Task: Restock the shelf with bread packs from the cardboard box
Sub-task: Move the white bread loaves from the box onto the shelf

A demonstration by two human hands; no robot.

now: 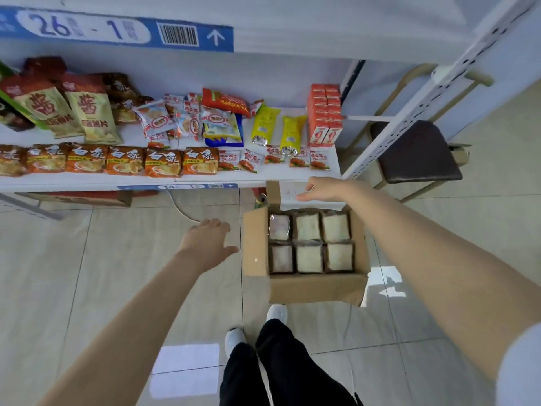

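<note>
1. A pale tiled floor [87, 273] fills the lower part of the view, seen from above by a person in dark trousers.
2. A white shelf [87, 181] runs across the top, carrying orange noodle packs [126, 161] along its front edge and stacked orange cartons [325, 112] at its right end (a dark-seated chair [415, 153] stands just beyond the upright).
3. The cardboard box [316, 288] sits on the floor below the shelf's right end, flaps open.
4. Six bread packs [308, 256] lie inside the box in two rows of three, none on the shelf yet.
5. The left hand [207, 241] hovers just beside the box's left flap with fingers loosely spread, holding nothing; the bread packs lie to its right, past the flap.
6. The right hand [325, 190] reaches over the box's far flap, fingers stretched out and empty; whether it touches the flap cannot be told. The bread packs lie below it, on the viewer's side.
7. White shoes [276, 313] stand just in front of the box.
</note>
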